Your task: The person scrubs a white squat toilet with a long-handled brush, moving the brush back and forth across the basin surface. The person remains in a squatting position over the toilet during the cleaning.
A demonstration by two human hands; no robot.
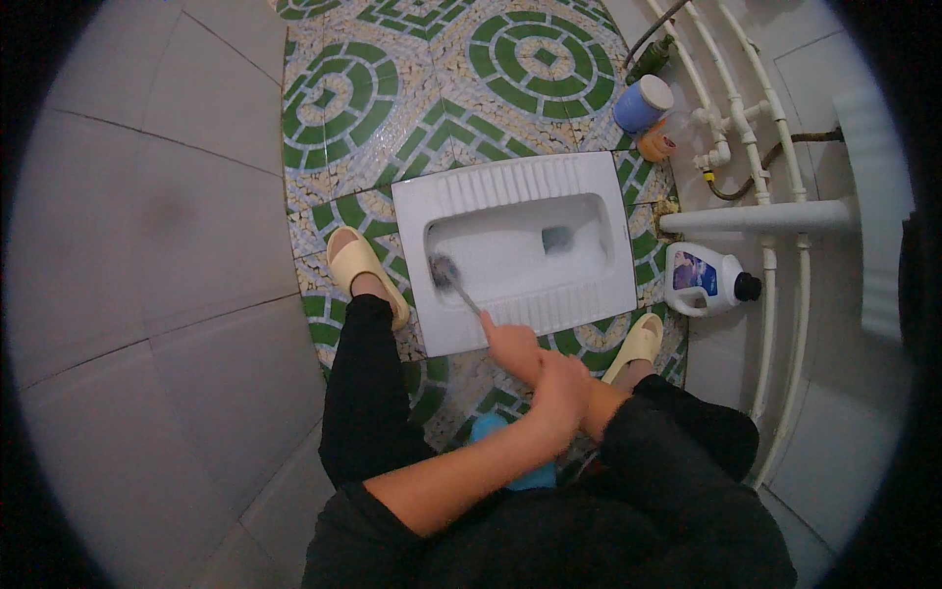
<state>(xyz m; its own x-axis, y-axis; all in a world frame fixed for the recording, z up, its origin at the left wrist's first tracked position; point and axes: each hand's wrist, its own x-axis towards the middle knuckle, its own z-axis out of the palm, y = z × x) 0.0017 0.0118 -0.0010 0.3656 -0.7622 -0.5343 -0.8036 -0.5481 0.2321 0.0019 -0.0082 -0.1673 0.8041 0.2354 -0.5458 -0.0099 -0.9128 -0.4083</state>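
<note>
A white squat toilet pan (515,324) is set in the tiled floor before me. My right hand (513,352) grips the thin handle of a toilet brush (445,272), one finger lying along it. The brush's dark, blurred head rests in the left end of the basin, at its inner wall. My left hand (563,390) is clasped around my right wrist from above. The pan's drain opening (558,240) shows on the right side of the basin, apart from the brush.
A white detergent jug (699,280) with a black cap stands right of the pan. Beyond it are white pipes (743,132), a blue canister (642,104), an orange container (655,143) and a green bottle (651,59). A light blue object (489,425) is partly hidden beneath my arms.
</note>
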